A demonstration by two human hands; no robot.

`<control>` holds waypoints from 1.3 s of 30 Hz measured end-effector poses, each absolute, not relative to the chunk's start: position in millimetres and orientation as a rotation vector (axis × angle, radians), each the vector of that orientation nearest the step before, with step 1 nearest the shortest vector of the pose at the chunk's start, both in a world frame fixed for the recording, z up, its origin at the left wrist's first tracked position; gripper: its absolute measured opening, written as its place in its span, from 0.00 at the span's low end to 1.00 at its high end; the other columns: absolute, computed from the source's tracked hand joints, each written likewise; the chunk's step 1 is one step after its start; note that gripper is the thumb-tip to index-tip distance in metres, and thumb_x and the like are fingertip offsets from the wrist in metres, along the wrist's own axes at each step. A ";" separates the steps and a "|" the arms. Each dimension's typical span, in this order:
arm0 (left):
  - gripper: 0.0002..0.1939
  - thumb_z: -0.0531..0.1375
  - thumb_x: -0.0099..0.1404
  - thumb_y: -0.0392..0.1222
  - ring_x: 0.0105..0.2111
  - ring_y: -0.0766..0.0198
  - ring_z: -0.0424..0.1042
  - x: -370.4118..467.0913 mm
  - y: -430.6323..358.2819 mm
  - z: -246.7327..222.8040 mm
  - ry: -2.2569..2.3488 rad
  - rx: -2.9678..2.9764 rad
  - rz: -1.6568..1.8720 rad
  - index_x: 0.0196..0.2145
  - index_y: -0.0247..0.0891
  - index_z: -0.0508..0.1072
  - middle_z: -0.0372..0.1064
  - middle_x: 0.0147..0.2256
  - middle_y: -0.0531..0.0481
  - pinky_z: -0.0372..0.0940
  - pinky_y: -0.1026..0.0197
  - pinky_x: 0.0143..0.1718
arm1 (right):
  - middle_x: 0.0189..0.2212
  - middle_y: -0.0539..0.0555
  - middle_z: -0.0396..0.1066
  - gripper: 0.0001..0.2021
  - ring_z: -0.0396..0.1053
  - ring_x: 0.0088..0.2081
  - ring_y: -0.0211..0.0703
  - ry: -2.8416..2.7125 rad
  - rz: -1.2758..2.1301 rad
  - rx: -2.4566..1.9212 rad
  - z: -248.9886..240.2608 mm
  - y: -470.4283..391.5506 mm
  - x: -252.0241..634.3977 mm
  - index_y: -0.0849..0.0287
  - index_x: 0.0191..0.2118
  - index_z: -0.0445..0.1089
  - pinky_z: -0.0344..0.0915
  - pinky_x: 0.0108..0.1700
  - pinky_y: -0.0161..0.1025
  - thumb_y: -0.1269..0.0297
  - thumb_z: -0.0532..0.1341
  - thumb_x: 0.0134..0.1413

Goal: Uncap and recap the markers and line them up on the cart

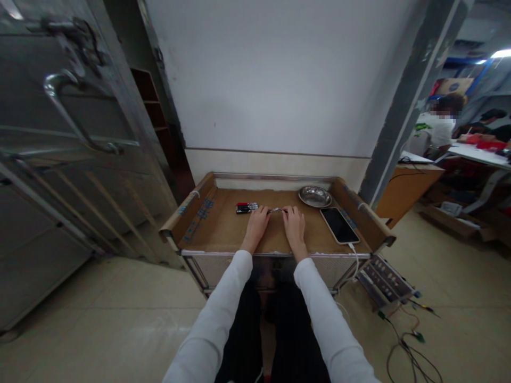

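Over the middle of a cardboard-lined table [223,234], both my hands hold a small, thin, shiny item [275,210] between them. The fingers of my left hand [258,223] are closed on its left end, and those of my right hand [294,223] on its right end. What the item is cannot be made out. Just beyond my left hand lies a small group of pen-like pieces [246,207] with red and black ends and silvery tips. A round metal dish [315,196] stands at the back right.
A phone [339,225] with a white cable lies at the table's right side. Raised cardboard-covered edges border the table. On the floor at the right are a metal box [385,282] and loose cables. A metal door stands at the left; people sit far right.
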State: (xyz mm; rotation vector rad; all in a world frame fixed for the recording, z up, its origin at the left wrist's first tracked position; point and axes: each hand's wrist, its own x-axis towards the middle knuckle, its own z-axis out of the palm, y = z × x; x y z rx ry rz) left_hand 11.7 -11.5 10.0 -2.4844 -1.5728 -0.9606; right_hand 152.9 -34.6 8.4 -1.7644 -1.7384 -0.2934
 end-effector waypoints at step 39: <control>0.18 0.49 0.60 0.27 0.50 0.60 0.66 15.9 12.6 -10.7 -1.487 -2.769 -1.024 0.47 0.33 0.70 0.69 0.48 0.41 0.59 0.54 0.56 | 0.47 0.63 0.69 0.15 0.64 0.50 0.46 -1.930 -0.079 -1.801 -9.9 -17.3 148.0 0.65 0.48 0.66 0.56 0.51 0.40 0.72 0.49 0.58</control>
